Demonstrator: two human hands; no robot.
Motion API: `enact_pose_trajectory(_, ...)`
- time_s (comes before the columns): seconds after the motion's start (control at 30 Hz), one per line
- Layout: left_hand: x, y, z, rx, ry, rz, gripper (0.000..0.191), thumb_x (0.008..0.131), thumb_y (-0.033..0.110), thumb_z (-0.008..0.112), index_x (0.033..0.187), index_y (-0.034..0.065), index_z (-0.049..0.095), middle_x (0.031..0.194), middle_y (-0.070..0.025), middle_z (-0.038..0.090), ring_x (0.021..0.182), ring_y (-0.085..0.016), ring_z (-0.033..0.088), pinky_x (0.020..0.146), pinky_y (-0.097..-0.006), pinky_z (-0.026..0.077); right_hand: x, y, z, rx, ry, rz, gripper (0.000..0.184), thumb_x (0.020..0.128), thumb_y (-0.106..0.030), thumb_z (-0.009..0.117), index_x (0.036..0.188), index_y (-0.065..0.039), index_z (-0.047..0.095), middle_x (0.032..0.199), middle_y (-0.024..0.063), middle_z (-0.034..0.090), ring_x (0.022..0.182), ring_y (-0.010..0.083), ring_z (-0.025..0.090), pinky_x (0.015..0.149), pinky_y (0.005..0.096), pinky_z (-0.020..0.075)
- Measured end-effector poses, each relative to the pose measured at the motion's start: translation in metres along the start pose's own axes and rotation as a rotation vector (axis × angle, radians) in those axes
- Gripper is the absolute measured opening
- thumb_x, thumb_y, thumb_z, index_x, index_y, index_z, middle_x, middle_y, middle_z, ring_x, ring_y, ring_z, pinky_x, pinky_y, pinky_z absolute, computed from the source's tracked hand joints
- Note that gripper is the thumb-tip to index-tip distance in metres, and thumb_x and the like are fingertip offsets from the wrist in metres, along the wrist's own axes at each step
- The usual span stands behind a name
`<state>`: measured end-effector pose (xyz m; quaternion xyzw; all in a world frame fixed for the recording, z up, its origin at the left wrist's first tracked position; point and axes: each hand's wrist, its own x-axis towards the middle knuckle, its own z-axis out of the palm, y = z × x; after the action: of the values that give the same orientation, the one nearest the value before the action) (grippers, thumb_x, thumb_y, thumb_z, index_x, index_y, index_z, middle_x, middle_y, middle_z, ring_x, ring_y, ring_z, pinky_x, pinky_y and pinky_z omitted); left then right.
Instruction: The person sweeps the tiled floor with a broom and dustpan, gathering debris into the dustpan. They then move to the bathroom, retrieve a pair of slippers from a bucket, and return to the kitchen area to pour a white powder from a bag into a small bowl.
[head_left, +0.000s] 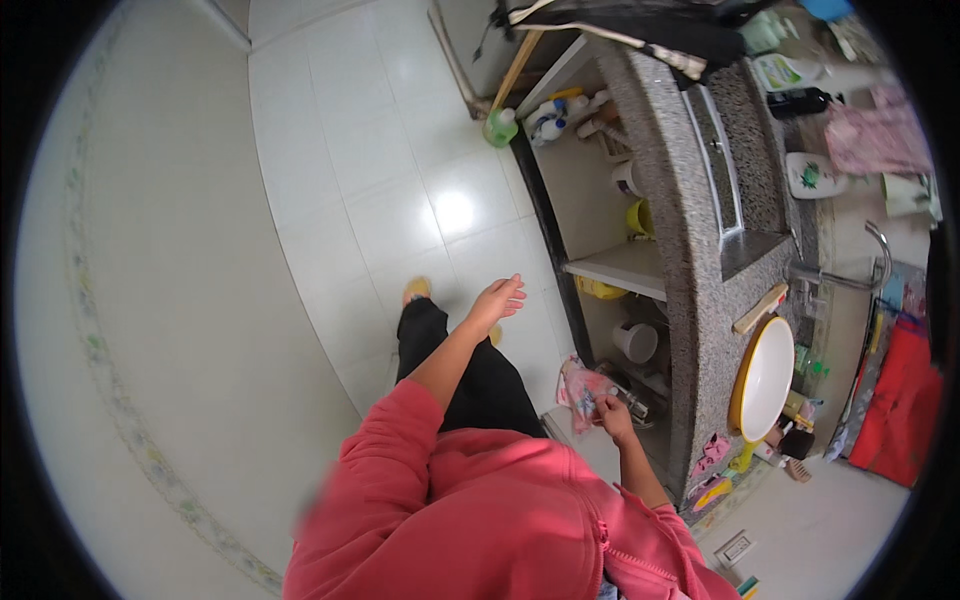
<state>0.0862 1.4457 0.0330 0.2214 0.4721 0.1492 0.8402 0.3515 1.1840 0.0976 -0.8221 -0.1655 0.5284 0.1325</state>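
Observation:
My right hand (615, 418) pinches a pink floral cloth (579, 390), which hangs beside the open shelf under the granite counter (690, 330). My left hand (498, 304) is held out in front of my body over the tiled floor, with nothing in it and its fingers loosely extended. Below it, a yellow slipper (417, 288) shows on one foot; the other is mostly hidden behind my arm and trouser leg. A white bucket (635, 343) stands in the lower compartment near my right hand.
On the counter are a yellow-rimmed white basin (766, 379), a wooden-handled brush (760, 308) and a sink (739, 251) with a curved faucet (881, 259). A green bottle (500, 127) stands on the floor by the cabinet's far end. A tiled wall (172, 300) borders the left side.

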Motion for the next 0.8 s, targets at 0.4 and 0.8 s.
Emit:
enact_pose_trajectory(0.4,0.034,-0.010,-0.090,-0.005,0.079,-0.051,0.053,0.090,0.049,0.042,0.116,0.0039,0.050,0.110,-0.0101,0.055,0.102,-0.020,0.052,0.091,-0.0322,0.040,0.057,-0.078,0.080,-0.067,-0.142,-0.028,0.020,0.091,-0.018,0.048,0.099,-0.002,0.055,0.072,0.0050,0.057,0.063,0.0133,0.057,0.056,0.0266,0.0468)
enact_pose_trajectory(0.8,0.266,-0.025,-0.158,0.243,0.092,0.190,0.046,0.090,0.045,0.043,0.112,0.0055,0.053,0.101,-0.0060,0.058,0.088,-0.015,0.055,0.082,-0.0287,0.043,0.460,-0.161,0.032,0.416,0.206,-0.192,0.017,0.090,-0.024,0.048,0.089,-0.007,0.052,0.069,0.0044,0.055,0.058,0.0150,0.055,0.055,0.0290,0.0486)
